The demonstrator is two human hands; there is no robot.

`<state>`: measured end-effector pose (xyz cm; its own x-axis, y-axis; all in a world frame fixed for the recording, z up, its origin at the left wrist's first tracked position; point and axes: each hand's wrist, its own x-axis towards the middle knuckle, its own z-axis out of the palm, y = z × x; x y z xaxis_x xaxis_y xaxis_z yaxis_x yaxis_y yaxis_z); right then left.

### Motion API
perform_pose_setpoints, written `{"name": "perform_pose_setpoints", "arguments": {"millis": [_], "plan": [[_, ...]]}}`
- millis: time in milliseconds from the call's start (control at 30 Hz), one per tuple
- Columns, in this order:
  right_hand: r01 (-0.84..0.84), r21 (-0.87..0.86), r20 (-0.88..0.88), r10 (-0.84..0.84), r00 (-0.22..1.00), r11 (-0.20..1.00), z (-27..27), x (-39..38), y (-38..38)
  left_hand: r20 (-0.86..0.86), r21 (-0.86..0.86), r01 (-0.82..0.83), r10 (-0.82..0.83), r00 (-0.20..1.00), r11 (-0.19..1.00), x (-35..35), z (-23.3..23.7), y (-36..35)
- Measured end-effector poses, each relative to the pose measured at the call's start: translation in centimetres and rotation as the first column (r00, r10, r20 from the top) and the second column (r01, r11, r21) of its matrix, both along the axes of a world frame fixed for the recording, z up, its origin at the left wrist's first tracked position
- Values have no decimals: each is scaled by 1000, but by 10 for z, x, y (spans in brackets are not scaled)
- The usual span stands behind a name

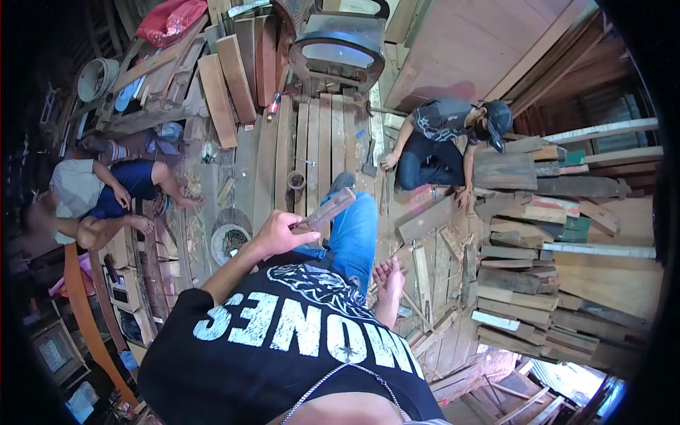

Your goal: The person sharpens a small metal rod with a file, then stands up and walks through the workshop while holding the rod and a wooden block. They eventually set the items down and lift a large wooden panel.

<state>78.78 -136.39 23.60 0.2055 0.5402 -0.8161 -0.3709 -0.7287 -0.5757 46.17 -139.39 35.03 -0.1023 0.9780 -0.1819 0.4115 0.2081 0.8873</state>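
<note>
My left hand point(278, 234) is closed round one end of a short, narrow wooden block point(331, 209), which points up and right above my bent knee in blue jeans. A darker slot or notch seems to show on its upper face. Lower down and to the right, my right hand point(389, 280) is palm up beside my thigh, its fingers apart and nothing in them. Loose thin wood strips point(423, 283) lie on the floor just beyond that hand. A small can point(296, 180) stands on the planks ahead of my knee.
At right, a capped co-worker point(443, 134) crouches, one hand near a board point(428, 218). Another person point(106, 191) sits at left. A bucket of small metal pieces point(231, 244) stands left of my arm. Stacked timber point(524, 283) lines the right; a chair frame point(336, 60) stands ahead.
</note>
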Motion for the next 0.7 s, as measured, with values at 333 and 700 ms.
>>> {"name": "perform_pose_setpoints", "arguments": {"millis": [333, 700], "plan": [[-295, -57, 110, 300, 948, 954, -48, -40, 307, -18, -96, -266, 266, 964, 959, -16, -9, 191], [-632, 269, 100, 631, 769, 727, 21, -148, 487, -185, -342, -393, 349, 919, 853, -38, 88, 326]]}}
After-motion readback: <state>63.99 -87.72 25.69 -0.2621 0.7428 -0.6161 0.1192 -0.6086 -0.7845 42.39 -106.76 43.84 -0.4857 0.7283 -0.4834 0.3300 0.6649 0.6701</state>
